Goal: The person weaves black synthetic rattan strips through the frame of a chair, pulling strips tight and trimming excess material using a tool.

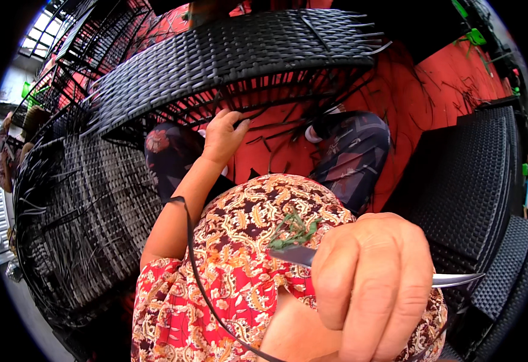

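My right hand point(375, 283) is closed around a metal tool, close to the camera. A flat grey end point(294, 254) of it sticks out on the left, and a slim pointed tip point(460, 279) on the right; the middle is hidden in my fist. Green strands point(294, 232) show beside the flat end. Farther off, my left hand point(224, 136) has its fingers curled together at the lower edge of a black woven rattan piece point(233, 54); what they pinch is hidden. A thin black strip point(192, 265) loops past my left forearm and down across my chest.
Loose strip ends stick out at the woven piece's right end. A grey-black woven piece point(95, 211) stands at my left, and dark woven panels point(457, 181) are stacked at my right. Strip scraps lie on the red floor point(420, 114). Another person's arm point(1, 160) shows at far left.
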### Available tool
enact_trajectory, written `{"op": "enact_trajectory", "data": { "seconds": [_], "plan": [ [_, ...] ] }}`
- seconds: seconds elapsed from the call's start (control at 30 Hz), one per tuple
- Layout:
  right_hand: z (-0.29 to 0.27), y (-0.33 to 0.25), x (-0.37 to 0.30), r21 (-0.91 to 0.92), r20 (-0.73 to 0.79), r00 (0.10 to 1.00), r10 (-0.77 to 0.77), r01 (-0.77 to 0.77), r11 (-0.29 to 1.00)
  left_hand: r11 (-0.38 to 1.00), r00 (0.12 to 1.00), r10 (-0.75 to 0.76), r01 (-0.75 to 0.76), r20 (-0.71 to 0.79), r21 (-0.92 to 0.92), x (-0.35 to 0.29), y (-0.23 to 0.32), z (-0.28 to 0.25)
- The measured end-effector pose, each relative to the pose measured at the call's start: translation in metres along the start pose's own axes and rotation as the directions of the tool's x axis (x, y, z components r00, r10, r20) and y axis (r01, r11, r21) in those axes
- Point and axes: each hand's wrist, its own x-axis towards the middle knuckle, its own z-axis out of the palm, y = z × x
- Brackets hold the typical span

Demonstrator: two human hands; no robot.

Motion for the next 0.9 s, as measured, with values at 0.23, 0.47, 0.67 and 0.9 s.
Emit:
{"op": "enact_trajectory", "data": {
  "seconds": [0.23, 0.47, 0.67, 0.9],
  "plan": [
    [-0.001, -0.011, 0.002, 0.107, 0.032, 0.979, 0.201, -0.203, 0.973, 0.999, 1.000, 0.001, 0.000, 0.012, -0.038, 0.000, -0.002, -0.002],
    [-0.005, 0.004, 0.004, 0.156, 0.031, 0.999, 0.022, -0.027, 0.987, 0.999, 1.000, 0.023, -0.023, 0.009, -0.026, 0.000, 0.000, -0.001],
    [0.012, 0.012, 0.006, 0.007, -0.160, 0.975, -0.157, 0.160, 0.987, 1.000, 1.000, 0.003, -0.003, -0.004, -0.022, 0.001, 0.000, 0.000],
    [0.022, -0.018, 0.012, 0.630, -0.152, 0.874, 0.461, -0.274, 0.726, 1.000, 1.000, 0.001, 0.000, -0.011, 0.028, 0.001, 0.001, -0.003]
  ]
}}
